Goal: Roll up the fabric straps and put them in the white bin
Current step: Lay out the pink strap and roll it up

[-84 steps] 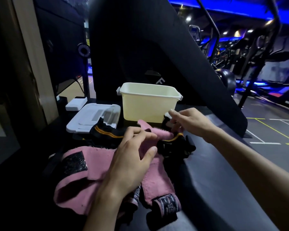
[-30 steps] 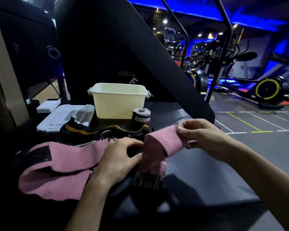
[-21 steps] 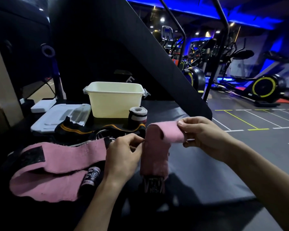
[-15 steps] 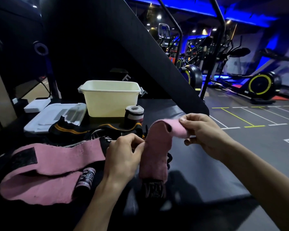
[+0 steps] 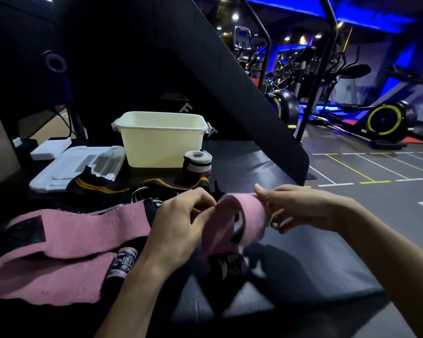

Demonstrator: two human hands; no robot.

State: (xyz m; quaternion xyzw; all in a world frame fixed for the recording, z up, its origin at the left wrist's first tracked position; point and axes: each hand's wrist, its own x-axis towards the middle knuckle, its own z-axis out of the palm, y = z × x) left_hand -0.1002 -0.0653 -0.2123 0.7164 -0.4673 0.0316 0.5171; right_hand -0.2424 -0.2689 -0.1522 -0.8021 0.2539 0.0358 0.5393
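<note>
Centrally, my left hand and right hand hold one pink fabric strap between them above the black mat: the left pinches its near edge, the right's thumb and fingers pinch the far end, which is folded over into a loop; the strap's dark printed end hangs below, blurred. A second pink strap lies folded at left on the mat, a black patch near its far-left end. Behind it lies a black strap with orange stripes. A rolled strap stands upright just beside the white bin, at its right front corner. The bin's lid lies flat to its left.
</note>
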